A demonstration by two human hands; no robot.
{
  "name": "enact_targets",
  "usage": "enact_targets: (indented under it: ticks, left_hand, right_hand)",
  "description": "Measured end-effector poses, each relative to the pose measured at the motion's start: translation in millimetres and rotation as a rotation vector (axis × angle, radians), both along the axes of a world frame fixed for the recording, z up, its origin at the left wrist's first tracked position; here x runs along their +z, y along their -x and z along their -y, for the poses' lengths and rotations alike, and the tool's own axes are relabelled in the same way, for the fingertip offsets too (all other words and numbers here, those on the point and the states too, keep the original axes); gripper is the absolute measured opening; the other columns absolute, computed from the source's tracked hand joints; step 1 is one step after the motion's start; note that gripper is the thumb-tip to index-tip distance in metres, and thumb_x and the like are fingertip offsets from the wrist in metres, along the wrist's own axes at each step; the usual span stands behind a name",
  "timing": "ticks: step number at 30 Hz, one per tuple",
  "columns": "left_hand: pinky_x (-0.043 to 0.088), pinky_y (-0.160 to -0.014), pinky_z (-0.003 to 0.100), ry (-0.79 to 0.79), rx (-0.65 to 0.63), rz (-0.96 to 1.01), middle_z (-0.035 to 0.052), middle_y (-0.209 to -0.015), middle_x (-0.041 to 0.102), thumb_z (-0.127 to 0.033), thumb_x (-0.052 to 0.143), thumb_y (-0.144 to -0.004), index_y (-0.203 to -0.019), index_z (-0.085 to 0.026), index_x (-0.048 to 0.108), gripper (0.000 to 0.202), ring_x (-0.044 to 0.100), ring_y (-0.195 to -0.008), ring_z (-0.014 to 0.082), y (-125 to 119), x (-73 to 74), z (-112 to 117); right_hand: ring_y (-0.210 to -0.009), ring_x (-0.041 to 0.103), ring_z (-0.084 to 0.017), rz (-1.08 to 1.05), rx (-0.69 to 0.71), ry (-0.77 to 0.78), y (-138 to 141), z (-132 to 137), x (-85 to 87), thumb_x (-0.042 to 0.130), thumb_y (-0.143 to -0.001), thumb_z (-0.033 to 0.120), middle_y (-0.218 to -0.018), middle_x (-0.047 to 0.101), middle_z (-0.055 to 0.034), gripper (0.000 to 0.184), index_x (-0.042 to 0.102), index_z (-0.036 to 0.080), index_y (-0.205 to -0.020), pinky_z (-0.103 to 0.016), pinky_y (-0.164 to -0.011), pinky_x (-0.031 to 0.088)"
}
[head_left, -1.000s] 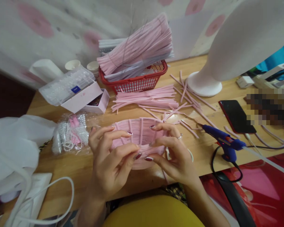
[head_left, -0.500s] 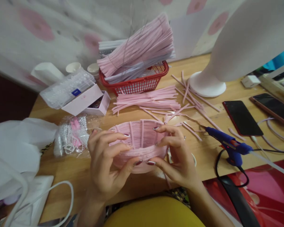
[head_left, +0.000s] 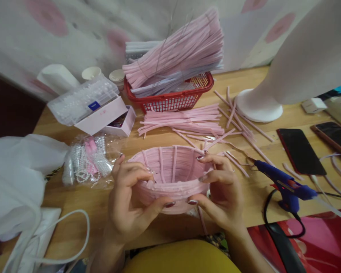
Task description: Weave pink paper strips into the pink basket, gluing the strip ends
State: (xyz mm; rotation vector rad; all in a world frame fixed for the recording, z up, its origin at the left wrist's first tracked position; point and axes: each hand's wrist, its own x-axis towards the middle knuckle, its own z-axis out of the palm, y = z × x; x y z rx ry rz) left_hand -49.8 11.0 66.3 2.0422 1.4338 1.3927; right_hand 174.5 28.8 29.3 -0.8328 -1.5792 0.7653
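Observation:
A small round basket woven from pink strips (head_left: pixel 170 170) is held over the near edge of the wooden table (head_left: pixel 96 201). My left hand (head_left: pixel 130 201) grips its left rim, fingers curled over the edge and thumb under the front. My right hand (head_left: pixel 218 193) grips the right rim the same way, with a ring on one finger. The basket's opening tilts toward me, showing upright ribs inside.
A red basket (head_left: pixel 173 99) heaped with long pink strips stands at the back, loose strips (head_left: pixel 184 122) in front. A blue glue gun (head_left: pixel 284 184) lies right, near two phones (head_left: pixel 299 151). A white mannequin stand (head_left: pixel 260 110), bead boxes (head_left: pixel 86 100), a bead bag (head_left: pixel 86 161) and white fabric (head_left: pixel 14 178) surround.
Both hands shifted their hold on the basket, thumbs sliding lower under the front and fingers over the rim. The basket tipped a little more toward me; the view swung slightly left.

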Motion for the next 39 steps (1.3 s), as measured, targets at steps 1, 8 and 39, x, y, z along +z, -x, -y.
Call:
enact_targets:
  ticks: [1, 8, 39]
  left_hand:
    - [0.03, -0.127, 0.056, 0.003, -0.002, 0.006, -0.0009, -0.092, 0.064, -0.048, 0.076, -0.093, -0.114, -0.027, 0.06, 0.034, 0.065, -0.093, 0.0203, 0.0, 0.0, -0.3]
    - [0.032, -0.124, 0.06, 0.018, -0.059, -0.009, -0.0021, -0.089, 0.067, -0.04, 0.076, -0.094, -0.114, -0.029, 0.061, 0.027, 0.064, -0.09, 0.0202, 1.0, 0.4, -3.2]
    - [0.05, -0.119, 0.047, 0.06, -0.023, 0.146, 0.0115, -0.141, 0.064, -0.029, 0.079, -0.089, -0.137, -0.029, 0.062, 0.051, 0.061, -0.137, 0.0285, 35.6, -31.8, 19.8]
  right_hand:
    - [-0.124, 0.058, -0.029, -0.001, -0.015, -0.003, 0.3, -0.5, -0.3, 0.081, -0.092, 0.036, -0.128, 0.061, -0.0071, 0.029, 0.061, 0.029, -0.112, -0.05, -0.106, 0.047]
    - [-0.119, 0.06, -0.028, 0.009, -0.071, -0.028, 0.7, -2.9, 1.1, 0.081, -0.091, 0.04, -0.124, 0.063, -0.0072, 0.027, 0.064, 0.029, -0.109, -0.049, -0.103, 0.049]
    - [-0.109, 0.072, -0.021, -0.239, -0.375, 0.37, 2.9, 55.2, -39.8, 0.079, -0.091, 0.04, -0.126, 0.068, -0.0088, 0.042, 0.058, 0.028, -0.126, -0.038, -0.091, 0.064]
